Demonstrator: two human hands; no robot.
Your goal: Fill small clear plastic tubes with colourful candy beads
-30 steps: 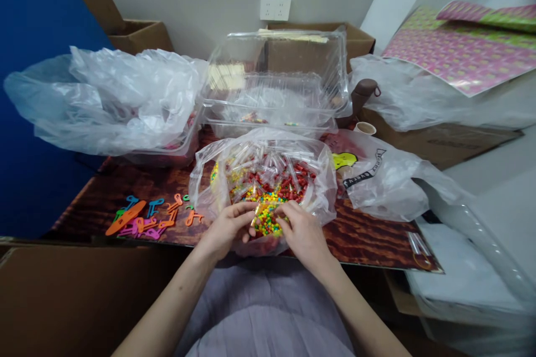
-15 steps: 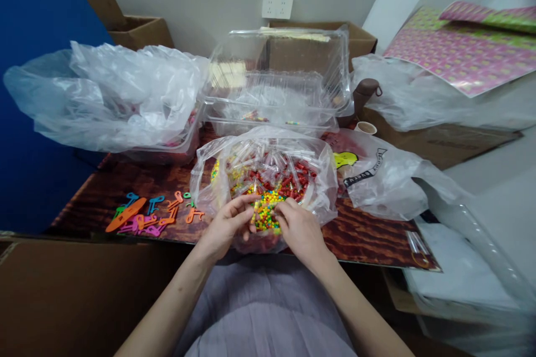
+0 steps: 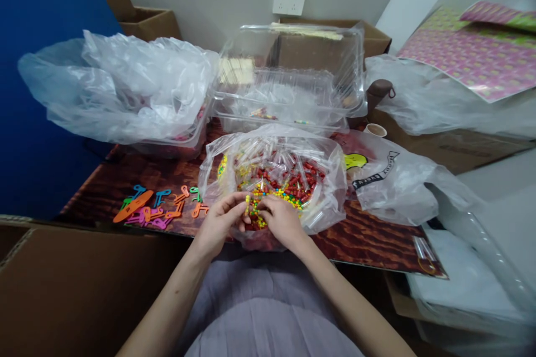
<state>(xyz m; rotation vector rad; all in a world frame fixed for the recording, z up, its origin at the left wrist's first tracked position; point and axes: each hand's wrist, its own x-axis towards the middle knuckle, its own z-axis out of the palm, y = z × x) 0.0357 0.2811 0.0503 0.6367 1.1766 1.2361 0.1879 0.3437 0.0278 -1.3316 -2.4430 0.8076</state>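
My left hand (image 3: 221,224) is closed in a pinch around a small clear tube (image 3: 247,204) with yellow bead-like pieces inside, held nearly upright. Close beside its top is my right hand (image 3: 283,224), thumb and fingers drawn together; whatever they hold is too small to make out. Both hands are over the front of a bag-lined container (image 3: 337,201). In it lie small multicoloured beads or candies (image 3: 292,198), red tube-like pieces (image 3: 310,172) and several empty clear tubes (image 3: 268,150). My hands partly cover the beads.
Left on the wood-patterned table (image 3: 377,237) lie colourful plastic clips (image 3: 161,212) and an orange blade-shaped piece (image 3: 133,206). Behind stand an open clear box (image 3: 288,106) and a bag-covered tub (image 3: 167,148). A printed plastic bag (image 3: 389,178), paper cup (image 3: 376,130) and brown bottle (image 3: 377,92) are right.
My right hand has shifted left and closer to the tube in my left hand. The camera view has turned slightly left, so the scene sits further right.
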